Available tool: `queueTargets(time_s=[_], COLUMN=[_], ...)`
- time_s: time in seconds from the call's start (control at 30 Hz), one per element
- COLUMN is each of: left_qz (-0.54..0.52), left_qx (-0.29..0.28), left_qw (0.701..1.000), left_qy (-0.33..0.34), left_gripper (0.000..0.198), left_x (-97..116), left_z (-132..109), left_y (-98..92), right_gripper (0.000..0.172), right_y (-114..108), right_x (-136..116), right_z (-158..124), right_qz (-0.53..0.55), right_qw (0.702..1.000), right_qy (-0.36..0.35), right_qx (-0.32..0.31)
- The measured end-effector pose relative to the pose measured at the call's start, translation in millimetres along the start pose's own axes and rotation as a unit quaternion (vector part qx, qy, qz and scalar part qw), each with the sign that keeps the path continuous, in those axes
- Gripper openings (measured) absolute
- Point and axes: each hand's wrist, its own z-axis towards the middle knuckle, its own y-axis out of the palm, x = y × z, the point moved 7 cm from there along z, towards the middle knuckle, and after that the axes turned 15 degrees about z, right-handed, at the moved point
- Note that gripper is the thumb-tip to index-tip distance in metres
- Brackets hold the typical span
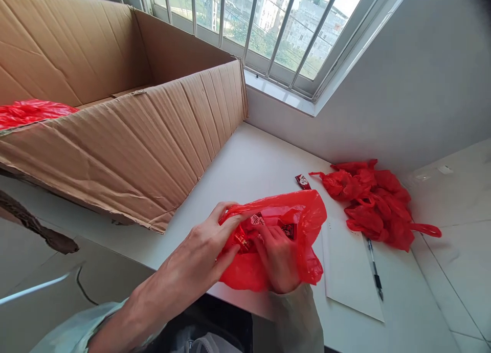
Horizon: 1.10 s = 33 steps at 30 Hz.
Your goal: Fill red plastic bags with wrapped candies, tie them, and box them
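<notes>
Beside the big brown cardboard box [134, 138], the left hand [203, 250] pinches the mouth of a thin red plastic bag [305, 215] at the white table's [253, 163] near edge. The right hand [278, 258] lies inside, fingers flat on small red packets [256, 220]. A hard tug could tear the film, I'd say, or spill packets over the edge.

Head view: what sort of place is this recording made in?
Likely a small indoor packing spot: a white table under a barred window bears a large open cardboard box and a pile of red bags, and the left hand grips one more red bag.
</notes>
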Motion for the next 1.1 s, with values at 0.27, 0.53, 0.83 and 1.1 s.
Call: queueTargets(time_s=[0.27,0.53,0.83,1.1], left_qz=[-0.027,-0.026,-0.027,-0.030], left_qx=[-0.025,-0.023,-0.021,-0.031], left_qw=[0.999,0.999,0.999,0.999], left_qy=[-0.016,-0.014,-0.010,0.000], left_gripper=[0.057,0.063,0.056,0.054], left_x=[1.0,3.1,2.5,6.7], left_z=[-1.0,1.4,-0.1,2.4], left_y=[11.5,17.8,17.5,16.3], right_gripper=[0.054,0.042,0.035,0.038], right_y=[-34.2,-15.4,-6.9,-17.1], right_x=[29.5,20.8,21.2,19.8], right_z=[-61.7,-37.7,-16.3,-7.8], right_qz=[-0.034,-0.031,0.056,0.076], right_qw=[0.996,0.994,0.993,0.995], right_qy=[0.076,0.102,0.091,0.044], right_qx=[-0.021,-0.012,-0.049,-0.045])
